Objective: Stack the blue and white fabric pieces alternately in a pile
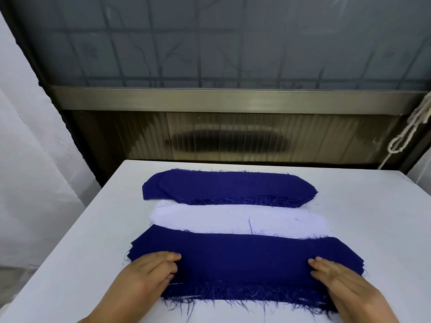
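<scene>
Head view, bench [70, 241] w/ three cloth lots. My left hand [144, 272] lies on the left end of the near blue pile [245, 259]; fingers [171, 256] bent a little, tips pressing the top blue piece; grip not closed round anything that I can see. My right hand [338, 278] lies flat on the right end of the same pile, fingers nearly straight, grip loose, holding nothing. Near pile: several layers, frayed front edge, a sliver of white at its lower left. Just behind it, partly tucked under its far edge, white pieces [238, 220]. Farthest back, second blue pile [228, 186], overlapping the white's far edge. Rear: window [233, 43]; cord [410, 127] at right.
</scene>
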